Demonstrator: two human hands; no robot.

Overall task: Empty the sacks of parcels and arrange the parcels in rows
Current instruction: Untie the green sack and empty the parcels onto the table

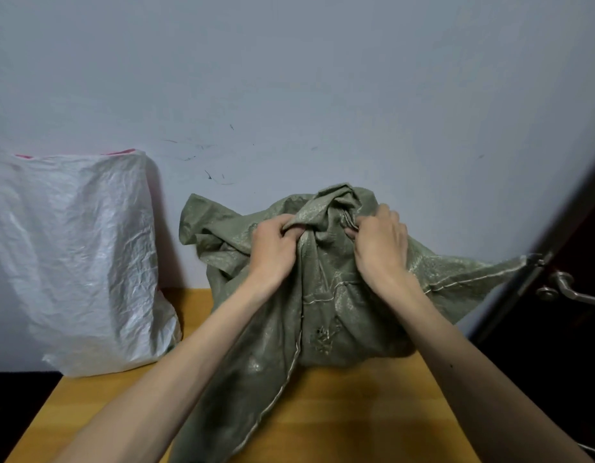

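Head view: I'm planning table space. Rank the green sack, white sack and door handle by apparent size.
1. green sack, though it lies nearer and spread out.
2. white sack, cut off at the left edge, so this order is unsure.
3. door handle, clearly smallest.

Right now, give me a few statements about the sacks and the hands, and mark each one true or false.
1. The left hand and right hand both hold the green sack at its bunched top. True.
2. The white sack stands right of the green sack. False: it stands to its left.
3. Parcels lie in rows on the table. False: no parcels show on it.
4. The green sack rests on the table. True.
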